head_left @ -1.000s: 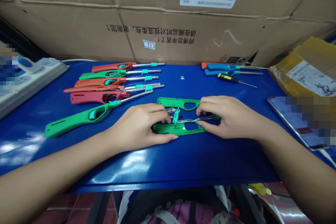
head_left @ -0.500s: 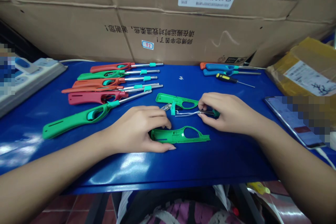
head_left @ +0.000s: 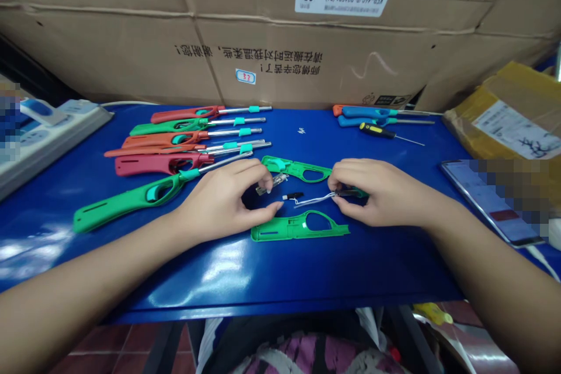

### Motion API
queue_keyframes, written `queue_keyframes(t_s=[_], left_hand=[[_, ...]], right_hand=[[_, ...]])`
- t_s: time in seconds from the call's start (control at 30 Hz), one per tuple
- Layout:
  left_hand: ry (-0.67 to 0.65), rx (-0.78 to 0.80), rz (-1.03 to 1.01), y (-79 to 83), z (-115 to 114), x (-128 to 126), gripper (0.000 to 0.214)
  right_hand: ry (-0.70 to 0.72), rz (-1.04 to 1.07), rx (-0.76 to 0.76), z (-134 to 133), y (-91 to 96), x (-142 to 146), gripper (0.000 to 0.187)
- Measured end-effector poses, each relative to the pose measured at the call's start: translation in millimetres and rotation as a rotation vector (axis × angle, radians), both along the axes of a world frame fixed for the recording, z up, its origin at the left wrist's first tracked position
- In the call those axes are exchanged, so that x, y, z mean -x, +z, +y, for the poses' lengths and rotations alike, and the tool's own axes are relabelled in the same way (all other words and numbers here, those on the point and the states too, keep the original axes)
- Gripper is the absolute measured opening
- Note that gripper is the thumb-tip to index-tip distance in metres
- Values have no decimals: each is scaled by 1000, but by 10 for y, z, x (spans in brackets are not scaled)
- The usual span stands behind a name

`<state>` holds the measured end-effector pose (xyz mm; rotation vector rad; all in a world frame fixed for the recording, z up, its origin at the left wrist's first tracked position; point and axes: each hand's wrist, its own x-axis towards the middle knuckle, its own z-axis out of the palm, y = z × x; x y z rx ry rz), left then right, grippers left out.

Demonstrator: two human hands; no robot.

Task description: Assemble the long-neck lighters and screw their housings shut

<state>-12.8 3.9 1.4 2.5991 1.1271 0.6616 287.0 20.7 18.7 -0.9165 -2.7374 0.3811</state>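
The green lighter shell has come apart in two. The near half (head_left: 284, 228) lies flat, hollow side up, its trigger hole toward the right. The far half (head_left: 293, 169) slants, also hollow up, the teal trigger (head_left: 275, 165) across its left end. Between them sit a tilted, clear-looking tank (head_left: 272, 184), a small black igniter (head_left: 295, 195) and thin white wires (head_left: 313, 201) running toward a dark rod (head_left: 348, 193), mostly hidden from here.

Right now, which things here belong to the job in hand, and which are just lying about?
Seemingly the job:
far green shell
near green shell
metallic part by left hand
black piece
white wires
dark tube in right hand
possibly screwdriver, other lighters

Seemingly lying about:
phone
power strip
taped box
big carton
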Motion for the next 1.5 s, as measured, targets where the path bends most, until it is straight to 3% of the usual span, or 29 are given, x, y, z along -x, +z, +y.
queue_keyframes(t_s=[0.17,0.27,0.37,0.63,0.97,1.37,1.5], left_hand=[[52,-36,7,-23,91,12,31],[-4,-35,4,-90,191,35,38],[-68,-4,15,-160,264,53,42],[-80,-31,-127,-175,303,44,26],[71,-59,-245,-213,309,57,10],[248,29,-420,-149,212,-15,9],[199,91,-437,-121,82,-106,13]], right_hand=[[10,-17,43,7,-25,2,6],[25,-31,47,6,-37,28,2],[28,-37,22,0,-63,67,12],[-71,21,-79,-38,-147,178,28],[-51,-24,-32,-47,-190,206,36],[-102,-25,-81,-61,-213,225,35],[-148,118,-139,-52,-224,240,32]])
